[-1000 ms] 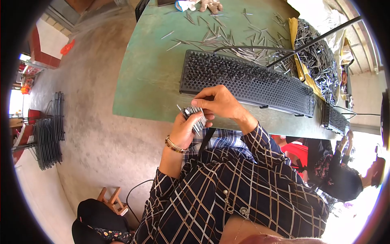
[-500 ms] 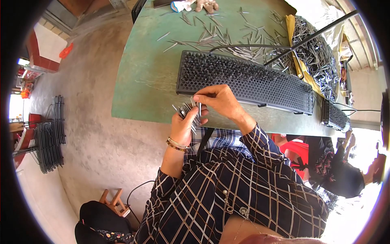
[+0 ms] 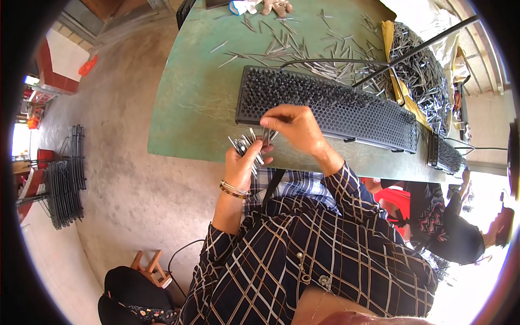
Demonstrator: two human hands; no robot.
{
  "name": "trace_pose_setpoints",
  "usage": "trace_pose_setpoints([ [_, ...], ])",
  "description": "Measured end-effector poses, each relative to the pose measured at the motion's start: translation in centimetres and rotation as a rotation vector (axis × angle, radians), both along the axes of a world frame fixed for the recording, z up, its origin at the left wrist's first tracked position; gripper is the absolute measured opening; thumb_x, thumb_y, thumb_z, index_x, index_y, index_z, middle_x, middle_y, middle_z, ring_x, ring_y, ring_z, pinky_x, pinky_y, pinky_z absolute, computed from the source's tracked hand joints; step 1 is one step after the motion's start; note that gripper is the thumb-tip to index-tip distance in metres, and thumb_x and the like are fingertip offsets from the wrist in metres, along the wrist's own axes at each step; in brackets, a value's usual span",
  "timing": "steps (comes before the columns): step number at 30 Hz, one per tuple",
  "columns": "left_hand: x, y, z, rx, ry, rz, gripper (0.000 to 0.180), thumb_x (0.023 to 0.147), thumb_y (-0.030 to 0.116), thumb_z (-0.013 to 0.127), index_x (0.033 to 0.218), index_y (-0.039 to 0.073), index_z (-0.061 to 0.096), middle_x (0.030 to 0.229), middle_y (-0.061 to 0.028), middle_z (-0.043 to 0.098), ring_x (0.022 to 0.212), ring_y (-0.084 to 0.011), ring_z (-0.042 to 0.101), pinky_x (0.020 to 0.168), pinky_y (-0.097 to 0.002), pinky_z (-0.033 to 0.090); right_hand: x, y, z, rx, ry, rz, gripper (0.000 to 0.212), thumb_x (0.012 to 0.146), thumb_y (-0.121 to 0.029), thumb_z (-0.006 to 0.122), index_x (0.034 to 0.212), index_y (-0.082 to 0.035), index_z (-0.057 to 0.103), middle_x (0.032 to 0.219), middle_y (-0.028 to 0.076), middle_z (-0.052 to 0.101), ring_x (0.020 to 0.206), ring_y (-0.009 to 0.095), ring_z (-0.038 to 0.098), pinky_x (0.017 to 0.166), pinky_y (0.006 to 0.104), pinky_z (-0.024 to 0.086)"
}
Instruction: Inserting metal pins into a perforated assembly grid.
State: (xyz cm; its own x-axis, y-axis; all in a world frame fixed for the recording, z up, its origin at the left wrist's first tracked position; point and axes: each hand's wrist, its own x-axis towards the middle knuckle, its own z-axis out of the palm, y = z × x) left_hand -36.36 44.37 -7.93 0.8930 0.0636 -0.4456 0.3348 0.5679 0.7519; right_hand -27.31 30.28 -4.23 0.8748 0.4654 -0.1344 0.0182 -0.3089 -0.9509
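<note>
The left hand (image 3: 242, 162) grips a fanned bundle of metal pins (image 3: 248, 145) at the green table's (image 3: 189, 103) near edge; the right hand (image 3: 295, 125) pinches one beside the black perforated tray (image 3: 346, 111); a loosened grip could spill them floorward.

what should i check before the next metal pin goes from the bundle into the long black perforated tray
1. Left hand grips the bundle of thin metal pins, fanned upward: ok.
2. Right hand fingertips pinch at the top of the bundle: ok; whether a single pin is separated, cannot tell.
3. Long black perforated plastic tray lies flat on the green table, just beyond the hands: ok.
4. Free holes near the hands: cannot tell, too small.
5. Black cable runs along the tray's far edge, not over the near holes: ok.
6. Loose metal pins scattered beyond the tray, not on it: ok.
</note>
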Motion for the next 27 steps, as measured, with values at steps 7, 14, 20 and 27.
trace_pose_setpoints([
  [7,-0.6,-0.3,-0.5,-0.162,0.063,-0.046,0.023,0.087,0.015,0.062,0.102,-0.001,0.059,0.095,-0.0139,0.065,0.085,-0.0229,0.065,0.067,-0.0336,0.056,3.0,1.2,-0.3,0.107,-0.363,-0.2,0.015,0.081,-0.013,0.07,0.089,-0.002,0.067,0.08,0.002,0.063,0.071,0.008,0.056,0.064,0.0225,0.045],
  [14,-0.8,-0.5,-0.5,-0.164,0.08,-0.066,0.023,0.087,0.015,0.062,0.102,-0.001,0.059,0.094,-0.0129,0.065,0.084,-0.0219,0.065,0.066,-0.0331,0.056,3.4,2.0,-2.0,0.037,-0.484,-0.178,0.015,0.079,-0.013,0.071,0.089,-0.002,0.068,0.08,0.003,0.063,0.066,0.009,0.054,0.059,0.0228,0.044],
  [20,-0.6,-0.4,-0.5,-0.172,0.088,-0.07,0.023,0.087,0.015,0.061,0.103,-0.001,0.059,0.094,-0.0128,0.065,0.084,-0.0216,0.065,0.066,-0.0326,0.056,3.4,2.1,-2.6,0.025,-0.722,-0.112,0.014,0.076,-0.011,0.071,0.087,-0.003,0.068,0.081,0.007,0.064,0.069,0.018,0.058,0.061,0.028,0.047],
  [27,-0.5,-0.3,-0.6,-0.188,0.08,-0.082,0.023,0.088,0.012,0.058,0.106,-0.003,0.057,0.095,-0.015,0.064,0.086,-0.0231,0.065,0.067,-0.0336,0.056,2.9,2.4,-2.9,-0.071,-0.932,-0.073,0.012,0.074,-0.014,0.071,0.081,-0.005,0.068,0.082,0.008,0.063,0.075,0.025,0.058,0.068,0.0361,0.047],
])
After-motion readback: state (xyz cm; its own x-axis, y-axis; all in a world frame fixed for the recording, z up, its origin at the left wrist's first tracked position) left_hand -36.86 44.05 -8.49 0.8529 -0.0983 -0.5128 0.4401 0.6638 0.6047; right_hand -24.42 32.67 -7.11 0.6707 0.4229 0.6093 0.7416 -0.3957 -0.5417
